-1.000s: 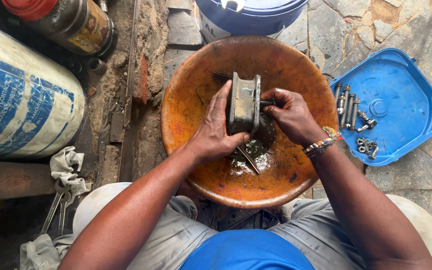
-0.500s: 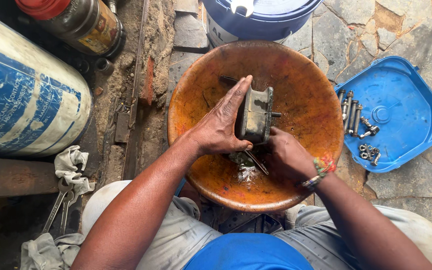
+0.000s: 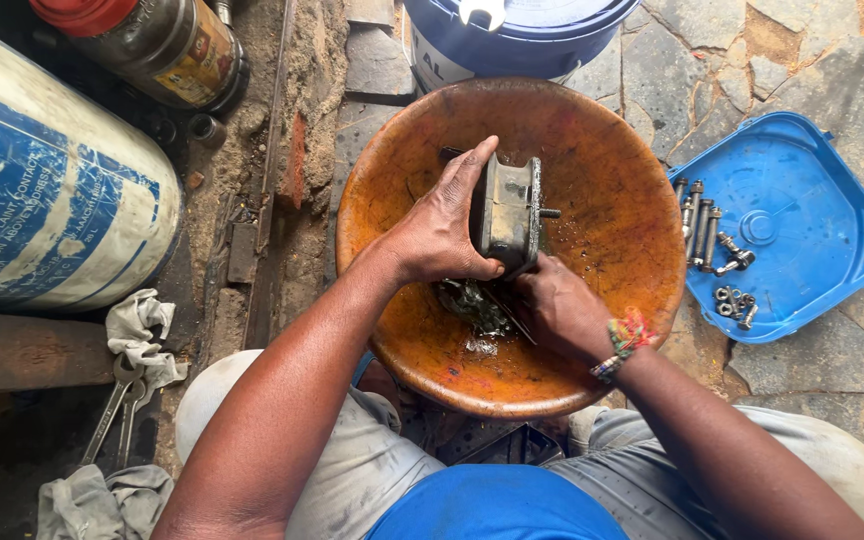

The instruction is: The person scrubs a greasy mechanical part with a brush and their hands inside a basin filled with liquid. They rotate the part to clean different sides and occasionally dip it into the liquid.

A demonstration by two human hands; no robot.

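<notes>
- Left hand (image 3: pixel 442 235) reaches in from the lower left, fingers stretched flat along the metal block (image 3: pixel 510 212), thumb gripping it upright.
- Right hand (image 3: pixel 555 310) curls closed below the block; what it grips is unclear.
- The grimy, grey block stands in the orange basin (image 3: pixel 612 150).

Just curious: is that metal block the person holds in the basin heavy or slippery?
The metal block looks solid and thick, so probably heavy for its size. It seems wet and grimy over the orange basin, so likely slippery; the left hand grips it firmly.
</notes>
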